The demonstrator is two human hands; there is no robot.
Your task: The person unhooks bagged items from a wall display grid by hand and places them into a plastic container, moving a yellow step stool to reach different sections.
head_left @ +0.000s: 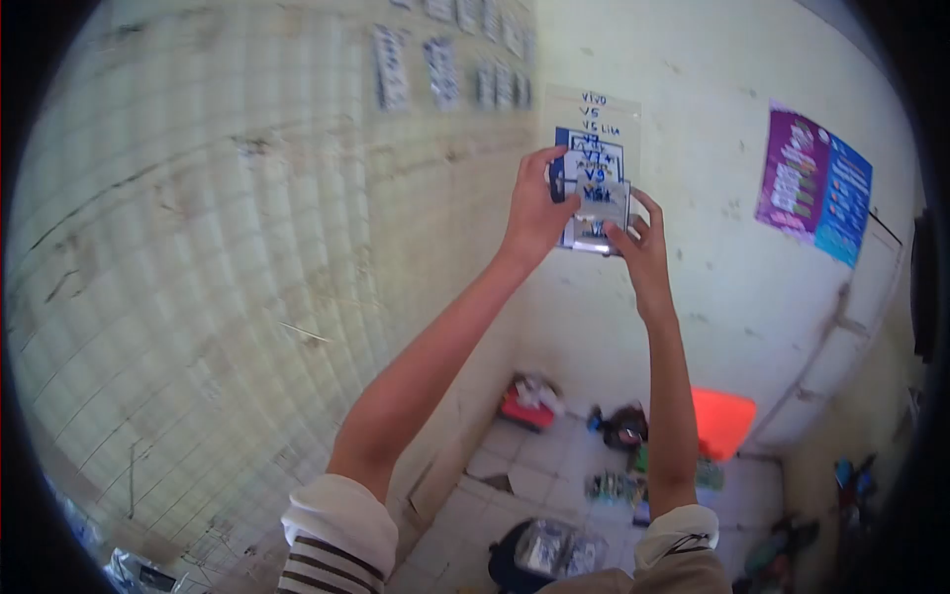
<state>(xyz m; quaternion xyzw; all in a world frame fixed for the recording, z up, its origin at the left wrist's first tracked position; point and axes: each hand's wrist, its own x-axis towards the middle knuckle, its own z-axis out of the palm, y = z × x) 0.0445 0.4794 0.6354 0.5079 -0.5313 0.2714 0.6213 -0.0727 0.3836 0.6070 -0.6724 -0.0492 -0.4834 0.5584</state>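
Observation:
Both my arms are raised toward the pale wall. Between my hands is a flat, clear plastic packet (602, 202) with blue and white parts and a shiny lower edge. Blue handwriting such as "VIVO", "V5" and "V9" runs down a clear plastic sheet (618, 107) that reaches above my fingers; whether it is fixed to the wall I cannot tell. My left hand (535, 206) grips the packet's left side, with finger and thumb bent onto it. My right hand (641, 243) pinches its lower right edge. What exactly lies inside the packet is too blurred to name.
Wire grid (198, 247) covers the left wall, with several packets (391, 67) hanging high up. A purple and blue poster (816, 183) is on the right wall. On the tiled floor lie a red box (526, 406), an orange-red sheet (722, 424), and clear-wrapped packs (559, 547).

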